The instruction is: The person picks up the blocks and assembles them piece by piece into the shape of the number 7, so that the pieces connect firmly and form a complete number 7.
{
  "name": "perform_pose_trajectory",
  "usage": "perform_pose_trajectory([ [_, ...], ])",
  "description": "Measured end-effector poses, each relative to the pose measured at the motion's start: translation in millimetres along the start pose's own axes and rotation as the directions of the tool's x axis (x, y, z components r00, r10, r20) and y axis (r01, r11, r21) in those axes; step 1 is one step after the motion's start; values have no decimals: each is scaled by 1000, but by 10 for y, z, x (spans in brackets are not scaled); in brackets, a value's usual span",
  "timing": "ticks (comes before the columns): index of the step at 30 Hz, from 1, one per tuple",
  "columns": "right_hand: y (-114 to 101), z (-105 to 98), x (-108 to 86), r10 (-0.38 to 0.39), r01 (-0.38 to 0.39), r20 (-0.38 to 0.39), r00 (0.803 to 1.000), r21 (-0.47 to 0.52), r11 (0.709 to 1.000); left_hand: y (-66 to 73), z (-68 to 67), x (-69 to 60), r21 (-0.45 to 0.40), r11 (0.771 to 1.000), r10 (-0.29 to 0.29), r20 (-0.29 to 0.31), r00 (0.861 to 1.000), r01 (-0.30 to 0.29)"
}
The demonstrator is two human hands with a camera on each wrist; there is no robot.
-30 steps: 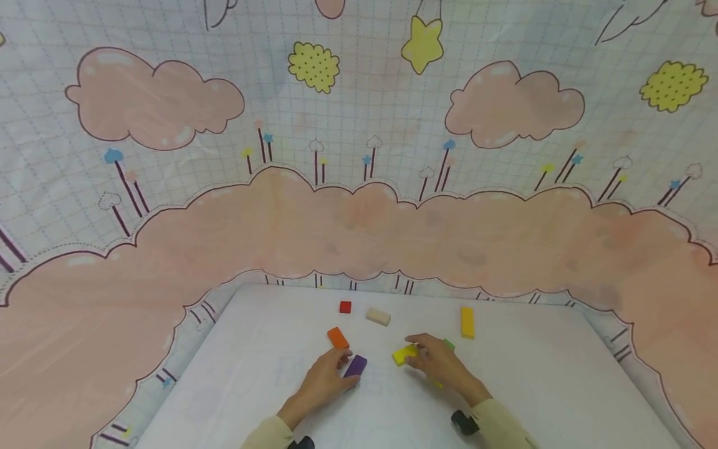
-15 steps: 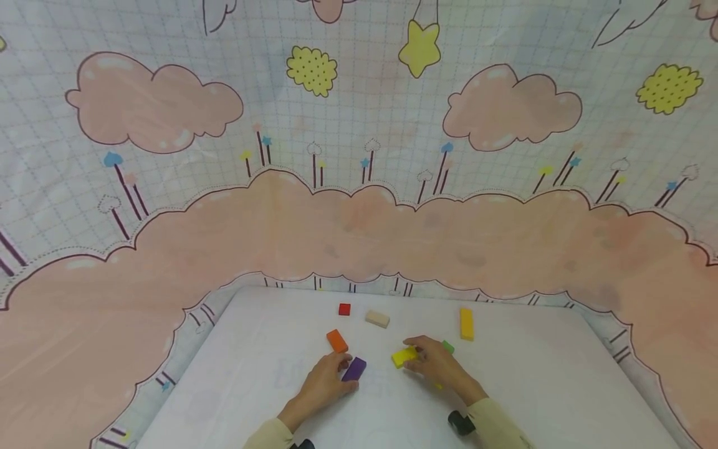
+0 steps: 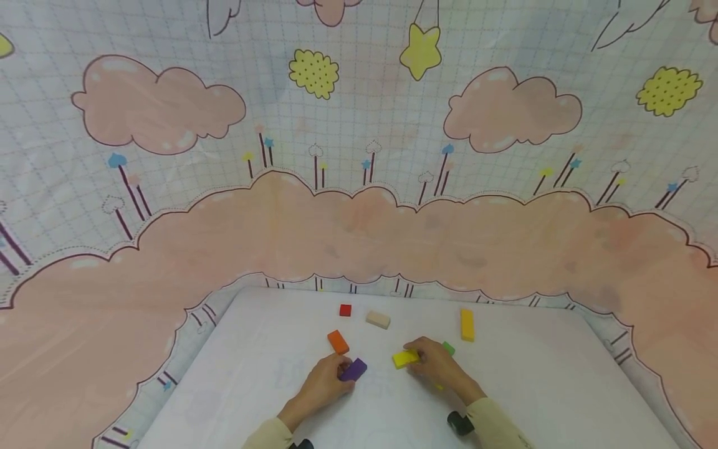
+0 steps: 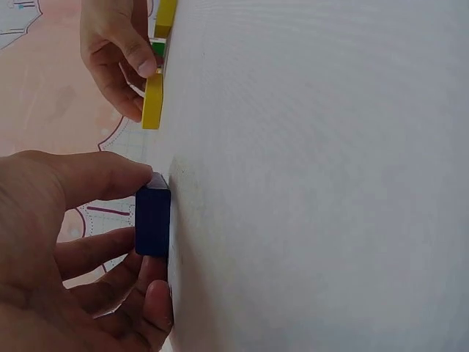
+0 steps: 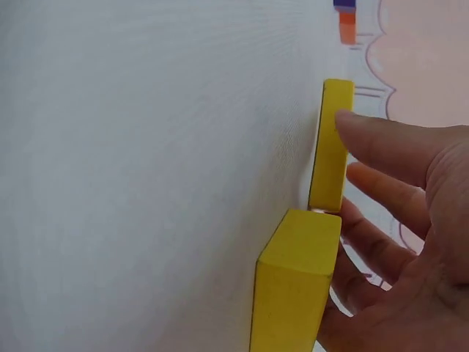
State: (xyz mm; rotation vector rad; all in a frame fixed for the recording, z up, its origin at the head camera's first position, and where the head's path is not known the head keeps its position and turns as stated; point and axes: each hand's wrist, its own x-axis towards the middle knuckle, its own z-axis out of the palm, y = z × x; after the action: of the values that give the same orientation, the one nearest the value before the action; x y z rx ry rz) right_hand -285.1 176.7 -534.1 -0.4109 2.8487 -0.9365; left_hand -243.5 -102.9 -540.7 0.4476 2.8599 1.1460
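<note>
My left hand pinches a purple block between thumb and fingers, low over the white table. In the left wrist view this block looks dark blue, its end facing the camera. Opposite, my right hand holds a flat yellow block; in the right wrist view the thumb lies on that yellow block with the fingers behind it. Another yellow block stands close beside the right hand, mostly hidden under it from the head. A green block peeks out behind the right hand.
An orange block lies just beyond the left fingertips. Farther back on the white table are a red cube, a beige block and a yellow-orange block. A patterned cloth rises behind the table.
The left fingers have closed on the purple block, which has turned slightly. The right thumb and fingers have drawn in on the yellow block. The other blocks stay put.
</note>
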Motion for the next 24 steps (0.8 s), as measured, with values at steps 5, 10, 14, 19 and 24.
perform_pose_trajectory([
  [5,10,17,11,5,-5,4,1000,0,1000,0,-5,-5,-9,1000,6,6,1000,-6],
  [10,13,27,10,-3,3,17,1000,4,1000,-3,0,-13,3,1000,-25,36,999,25],
  [14,24,20,17,-8,8,17,1000,4,1000,-4,0,-7,9,1000,-28,32,999,28],
  [19,43,-4,8,-6,5,15,1000,14,1000,3,21,-4,22,1000,-14,19,1000,14],
  [24,44,-57,-30,13,-13,8,1000,27,1000,56,59,2,-1,1000,-1,43,999,1],
])
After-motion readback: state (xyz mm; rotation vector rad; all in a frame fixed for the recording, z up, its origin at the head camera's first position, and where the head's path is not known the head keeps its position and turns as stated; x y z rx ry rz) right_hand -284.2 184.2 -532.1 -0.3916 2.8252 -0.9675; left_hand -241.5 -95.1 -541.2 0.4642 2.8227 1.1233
